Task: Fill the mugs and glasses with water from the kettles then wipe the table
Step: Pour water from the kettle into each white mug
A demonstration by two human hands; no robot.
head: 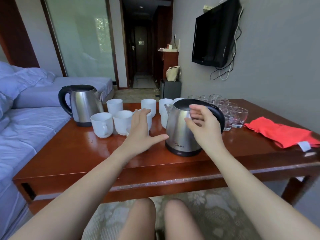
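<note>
Where our left hand [140,134] hangs: over the table [78,153], palm down, fingers straight and side by side, thumb spread wide with its tip just beside the base of the near kettle [176,132]; it holds nothing.
Our left fingertips [144,112]: right at the white mugs [102,124], which cluster beneath and beyond them; we cannot tell whether they touch one.
Our right hand [204,125]: raised in front of the near kettle, fingers loosely bent and apart from the thumb, nothing clasped.
Our right fingers [197,110]: just before the steel body of the near kettle, which stands upright; we cannot tell whether they touch it. Its black handle [220,118] lies just past them.
Our far kettle [83,104]: upright, well left of the left fingertips, beside the mugs.
Our glasses [239,116]: grouped beyond and right of the right fingers, behind the black handle.
Our red cloth [280,134]: lying on the table, well right of the right fingers.
</note>
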